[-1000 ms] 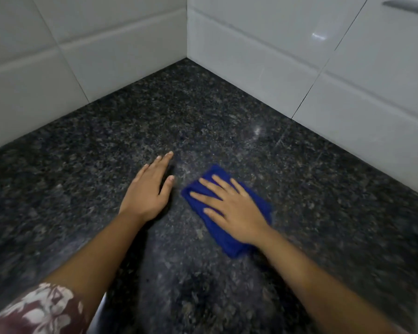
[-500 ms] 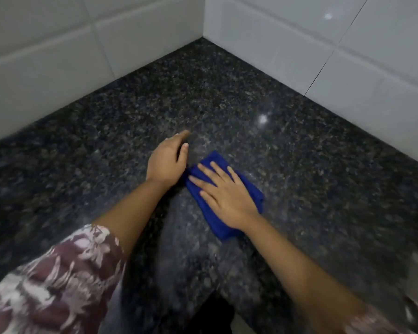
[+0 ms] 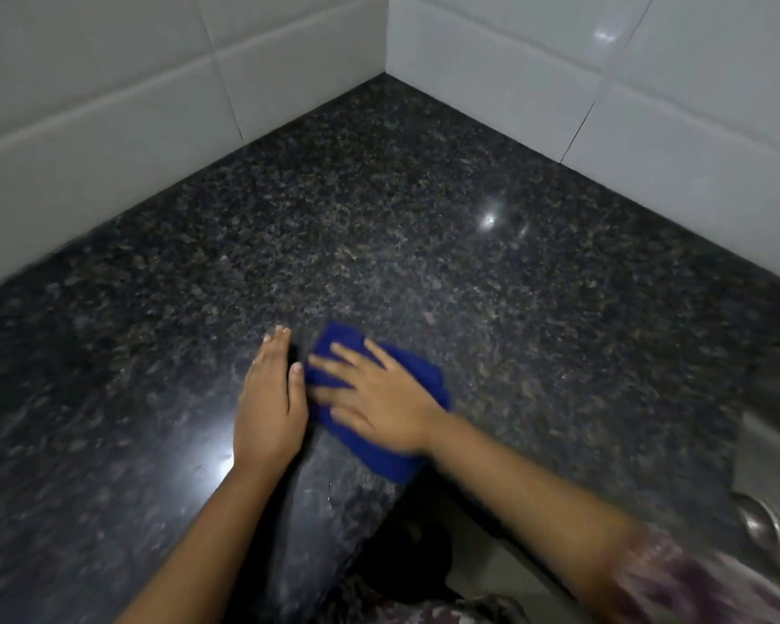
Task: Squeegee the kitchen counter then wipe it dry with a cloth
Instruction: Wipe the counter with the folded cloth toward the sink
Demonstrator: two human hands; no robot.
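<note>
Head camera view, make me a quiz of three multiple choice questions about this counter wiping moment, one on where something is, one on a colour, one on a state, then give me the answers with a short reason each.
1. Where does the cloth lie?
A. Near the counter's front edge, under the right hand
B. In the far corner against the tiles
C. Hanging on the wall

2. What colour is the cloth?
A. White
B. Blue
C. Yellow

3. How is the left hand placed?
A. Gripping a squeegee
B. Raised off the counter
C. Flat on the counter, beside the cloth, holding nothing

Answers:
1 A: the right hand presses it flat on the counter, close to the front edge.
2 B: deep blue fabric shows around the spread fingers.
3 C: the palm lies down on the dark granite, fingers straight, and no squeegee is in view.
</note>
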